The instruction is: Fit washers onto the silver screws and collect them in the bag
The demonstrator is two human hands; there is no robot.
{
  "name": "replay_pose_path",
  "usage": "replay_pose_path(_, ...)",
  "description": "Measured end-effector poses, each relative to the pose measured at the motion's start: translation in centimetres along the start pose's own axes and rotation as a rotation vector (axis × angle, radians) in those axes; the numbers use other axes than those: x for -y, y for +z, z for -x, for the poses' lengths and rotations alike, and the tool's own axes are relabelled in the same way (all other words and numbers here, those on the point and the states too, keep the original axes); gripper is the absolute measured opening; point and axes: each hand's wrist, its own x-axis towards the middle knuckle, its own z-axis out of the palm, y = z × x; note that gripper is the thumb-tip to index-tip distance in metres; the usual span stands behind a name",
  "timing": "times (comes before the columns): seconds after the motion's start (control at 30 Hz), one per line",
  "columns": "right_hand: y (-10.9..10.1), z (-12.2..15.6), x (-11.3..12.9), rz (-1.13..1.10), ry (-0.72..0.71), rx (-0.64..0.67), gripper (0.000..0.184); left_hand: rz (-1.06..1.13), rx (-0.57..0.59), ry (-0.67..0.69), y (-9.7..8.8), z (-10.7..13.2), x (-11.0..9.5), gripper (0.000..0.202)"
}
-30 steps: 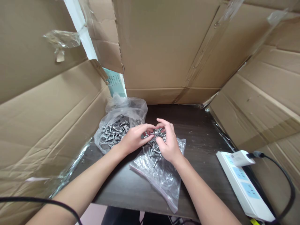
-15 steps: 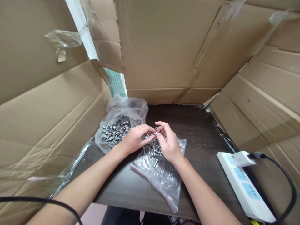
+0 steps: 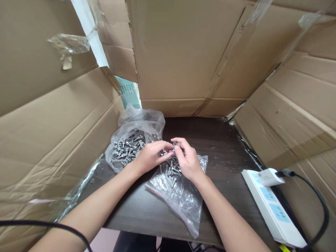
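Both hands meet over the middle of the dark bench (image 3: pixel 223 154), right above the loose pile of screws (image 3: pixel 173 168) lying on the flat clear bag (image 3: pixel 181 199). The left hand (image 3: pixel 149 156) and right hand (image 3: pixel 187 161) each have thumb and forefinger pressed together in a pinch grip on one small screw (image 3: pixel 172 151), with what looks like a washer (image 3: pixel 175 144) at its far end. It's tiny, so I can't tell how far on the washer sits.

The screw seems to lie roughly level, long axis running left to right between the two pinches; which end is the head I can't make out.

My take on doing this well: keep the pinches light and close to the pile, so anything dropped lands on the bag and not the bench. Hold the shank steady with one hand and let the other do the fiddly part.

A second, crumpled bag (image 3: pixel 136 129) with more screws sits just left, touching the left hand's side. A white power strip (image 3: pixel 273 206) lies near right, well apart.
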Motion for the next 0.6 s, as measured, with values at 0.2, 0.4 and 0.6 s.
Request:
replay_pose_path(0.2, 0.08, 0.21, 0.29, -0.03, -0.01, 0.006, 0.03, -0.001, -0.023, 0.0, 0.14, 0.09, 0.17, 0.009)
replay_pose_path(0.4, 0.13, 0.19, 0.3, -0.044, -0.006, -0.019, 0.03, -0.04, -0.009, -0.016, 0.07, 0.15, 0.08, 0.01)
replay_pose_path(0.6, 0.14, 0.05, 0.05, -0.061, -0.005, -0.001, 0.03, -0.063, 0.012, -0.008, -0.08, 0.16, -0.01, 0.009)
